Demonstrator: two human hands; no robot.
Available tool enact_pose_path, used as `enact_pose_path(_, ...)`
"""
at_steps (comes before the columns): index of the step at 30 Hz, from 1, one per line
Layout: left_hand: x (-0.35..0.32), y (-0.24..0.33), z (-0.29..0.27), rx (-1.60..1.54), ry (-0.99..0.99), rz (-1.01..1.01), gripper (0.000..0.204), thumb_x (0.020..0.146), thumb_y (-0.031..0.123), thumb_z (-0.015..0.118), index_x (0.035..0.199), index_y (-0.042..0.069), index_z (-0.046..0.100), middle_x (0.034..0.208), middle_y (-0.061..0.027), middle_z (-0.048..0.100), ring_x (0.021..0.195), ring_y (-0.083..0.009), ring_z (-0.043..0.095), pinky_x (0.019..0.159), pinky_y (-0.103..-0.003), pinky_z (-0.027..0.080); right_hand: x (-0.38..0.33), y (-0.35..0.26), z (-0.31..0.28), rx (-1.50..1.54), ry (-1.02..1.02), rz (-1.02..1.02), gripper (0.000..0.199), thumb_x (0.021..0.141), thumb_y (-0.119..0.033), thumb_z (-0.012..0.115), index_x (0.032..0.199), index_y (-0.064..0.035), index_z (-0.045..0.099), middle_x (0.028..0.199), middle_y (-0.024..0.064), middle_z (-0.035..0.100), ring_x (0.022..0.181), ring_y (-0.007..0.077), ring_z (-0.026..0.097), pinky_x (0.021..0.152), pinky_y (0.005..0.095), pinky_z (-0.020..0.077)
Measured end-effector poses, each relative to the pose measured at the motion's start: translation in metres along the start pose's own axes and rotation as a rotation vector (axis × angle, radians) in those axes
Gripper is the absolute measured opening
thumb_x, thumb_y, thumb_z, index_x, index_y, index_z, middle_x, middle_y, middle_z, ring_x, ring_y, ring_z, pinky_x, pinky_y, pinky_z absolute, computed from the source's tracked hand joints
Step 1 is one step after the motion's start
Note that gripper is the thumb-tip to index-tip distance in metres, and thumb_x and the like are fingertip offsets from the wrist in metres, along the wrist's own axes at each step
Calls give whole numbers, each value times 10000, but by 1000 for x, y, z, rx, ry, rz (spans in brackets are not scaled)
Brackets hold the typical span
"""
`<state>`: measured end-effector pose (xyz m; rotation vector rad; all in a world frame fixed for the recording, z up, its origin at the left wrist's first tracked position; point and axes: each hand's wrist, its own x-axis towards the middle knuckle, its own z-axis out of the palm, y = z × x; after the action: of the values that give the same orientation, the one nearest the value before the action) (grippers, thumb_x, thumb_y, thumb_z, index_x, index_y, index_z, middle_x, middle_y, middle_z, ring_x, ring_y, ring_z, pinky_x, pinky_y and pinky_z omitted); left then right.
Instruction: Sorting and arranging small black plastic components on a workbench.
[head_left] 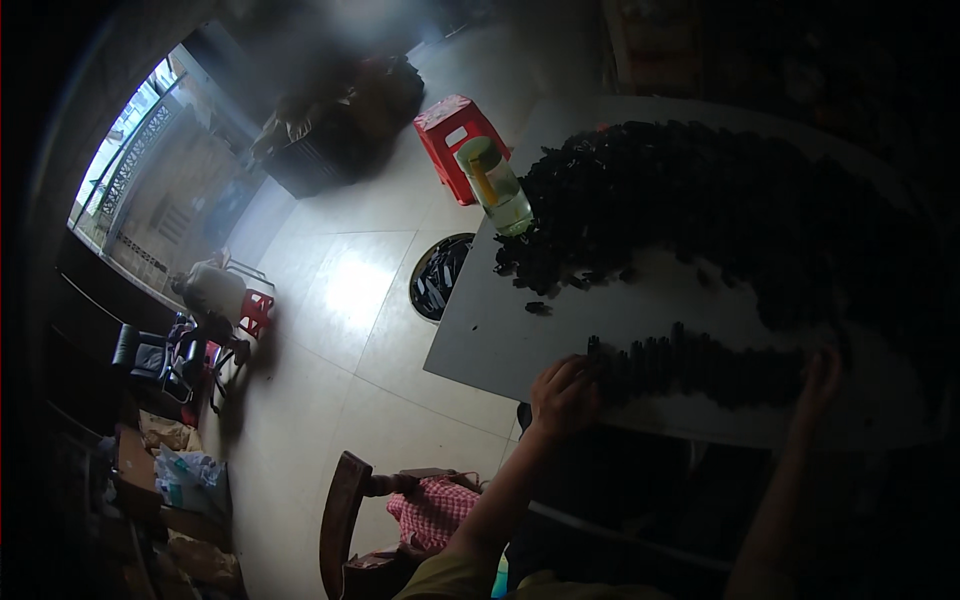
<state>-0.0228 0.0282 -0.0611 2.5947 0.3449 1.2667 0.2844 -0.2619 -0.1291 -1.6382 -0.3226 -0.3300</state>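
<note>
A long row of small black plastic-looking parts [690, 368] stands packed side by side near the front edge of the grey-white table [480, 335]. My left hand [565, 393] has its fingers curled against the row's left end. At the right end, in dim light, my right hand [820, 378] presses its bent fingers to the parts. The row is held between both hands. Behind it, a big heap of similar black parts [650, 185] spreads across the table. Their exact kind is too dark to make out.
A clear bottle with a green lid [497, 190] stands at the heap's left edge. Beyond the table are a red stool [440, 130] and a round container of black parts [437, 285] on the floor. A wooden chair [345, 520] with a checked pink cloth [432, 512] is beside my left arm.
</note>
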Motion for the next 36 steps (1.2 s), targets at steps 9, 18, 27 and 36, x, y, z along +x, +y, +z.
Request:
enact_pose_path(9, -1, -1, 2, 19, 6, -22, 219, 709, 67, 664, 927, 69, 684, 994, -79, 656, 905, -245, 653, 689, -343, 533, -3, -9, -5, 40, -2, -10, 347, 982, -316, 558, 1258, -106, 566, 756, -27, 530, 661, 70, 481, 611, 223, 419)
enact_pose_path(18, -1, 1, 0, 6, -19, -50, 219, 708, 53, 665, 924, 66, 694, 992, -84, 657, 912, -248, 654, 698, -344, 535, -7, -8, -6, -21, 27, -7, 348, 985, -322, 551, 1262, -112, 573, 767, -12, 542, 668, 84, 492, 632, 241, 442)
enact_pose_path(27, 0, 2, 1, 3, -21, -49, 210, 701, 45, 660, 909, 66, 686, 984, -77, 656, 914, -244, 651, 697, -345, 529, -9, -12, -6, -27, 41, 12, 338, 983, -289, 558, 1261, -97, 571, 836, -12, 567, 689, 76, 494, 640, 229, 436)
enact_pose_path(36, 1, 3, 0, 24, -10, -37, 202, 708, 49, 652, 908, 55, 688, 975, -83, 657, 910, -253, 652, 694, -346, 529, -11, -22, -6, -29, 14, 35, 351, 982, -301, 556, 1266, -94, 567, 857, -8, 576, 706, 75, 500, 648, 225, 433)
